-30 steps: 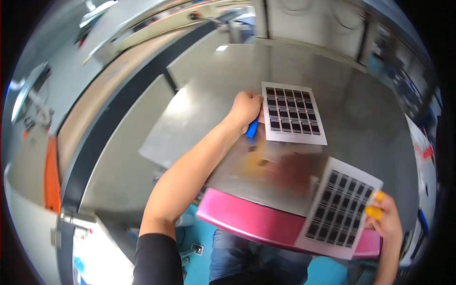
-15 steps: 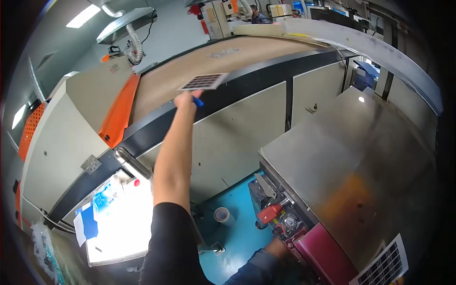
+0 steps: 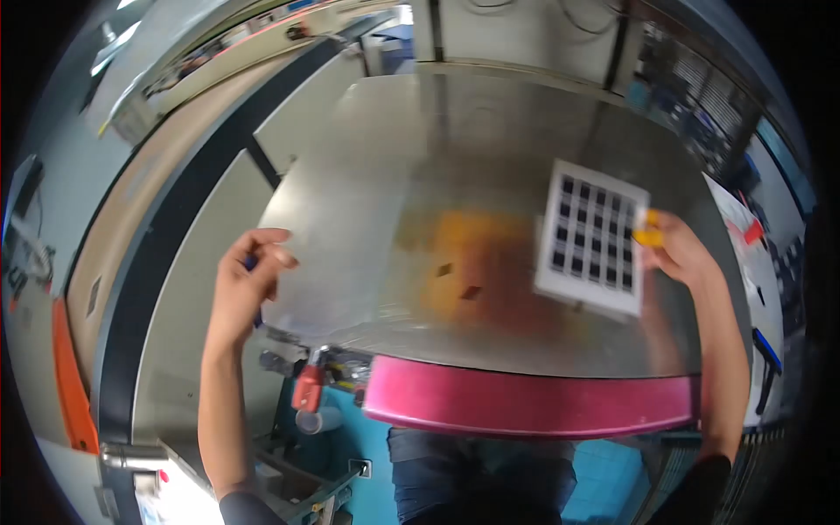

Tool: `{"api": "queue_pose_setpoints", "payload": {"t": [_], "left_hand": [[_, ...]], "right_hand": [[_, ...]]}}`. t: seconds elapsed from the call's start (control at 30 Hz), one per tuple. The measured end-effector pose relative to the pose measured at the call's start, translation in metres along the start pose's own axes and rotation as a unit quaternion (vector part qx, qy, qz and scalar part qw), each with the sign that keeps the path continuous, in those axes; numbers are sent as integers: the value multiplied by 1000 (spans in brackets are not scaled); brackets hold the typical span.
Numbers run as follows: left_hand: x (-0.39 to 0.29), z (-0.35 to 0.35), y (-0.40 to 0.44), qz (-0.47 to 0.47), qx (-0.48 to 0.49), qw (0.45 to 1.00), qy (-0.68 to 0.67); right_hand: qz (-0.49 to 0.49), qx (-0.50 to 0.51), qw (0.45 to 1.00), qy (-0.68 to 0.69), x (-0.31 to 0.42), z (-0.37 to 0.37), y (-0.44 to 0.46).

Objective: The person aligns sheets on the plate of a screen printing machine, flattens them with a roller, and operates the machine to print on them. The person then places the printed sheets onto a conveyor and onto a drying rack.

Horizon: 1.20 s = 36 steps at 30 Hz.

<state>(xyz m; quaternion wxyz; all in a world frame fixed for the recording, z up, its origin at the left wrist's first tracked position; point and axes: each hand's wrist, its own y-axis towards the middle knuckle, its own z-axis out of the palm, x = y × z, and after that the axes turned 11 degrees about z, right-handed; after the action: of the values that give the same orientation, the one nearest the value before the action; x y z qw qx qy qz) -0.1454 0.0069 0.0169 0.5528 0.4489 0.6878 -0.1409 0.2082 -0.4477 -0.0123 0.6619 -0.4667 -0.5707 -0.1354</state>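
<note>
Metal bench (image 3: 350,149), gridded sheet (image 3: 597,238) being held over its right side.
Right hand (image 3: 675,250) is pinching the sheet's edge; left hand (image 3: 236,287) is hovering, loosely unclosed, near the bench's left edge.

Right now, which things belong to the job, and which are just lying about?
Likely the job:
printed sheet, in the right hand
yellow finger covers, on that hand
metal table, beneath

Seemingly just about:
blue-and-black tool, far right
red object, beyond it
white tub, below the table's near left corner
</note>
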Motion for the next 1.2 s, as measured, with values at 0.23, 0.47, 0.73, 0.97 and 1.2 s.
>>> {"api": "queue_pose_setpoints", "payload": {"t": [0.23,0.47,0.73,0.97,1.2], "left_hand": [[-57,161,0,267,283,904,176],[-57,188,-1,343,313,860,213],[-50,188,0,347,302,861,217],[-52,194,-2,347,299,859,227],[-50,193,1,347,296,862,219]], "right_hand": [[-15,96,995,-12,37,5,49],[-37,85,994,-61,46,29,50],[-160,-180,904,-354,14,47,-24],[-387,-80,793,-464,-24,67,-64],[-367,-79,786,-491,-23,69,-64]]}}
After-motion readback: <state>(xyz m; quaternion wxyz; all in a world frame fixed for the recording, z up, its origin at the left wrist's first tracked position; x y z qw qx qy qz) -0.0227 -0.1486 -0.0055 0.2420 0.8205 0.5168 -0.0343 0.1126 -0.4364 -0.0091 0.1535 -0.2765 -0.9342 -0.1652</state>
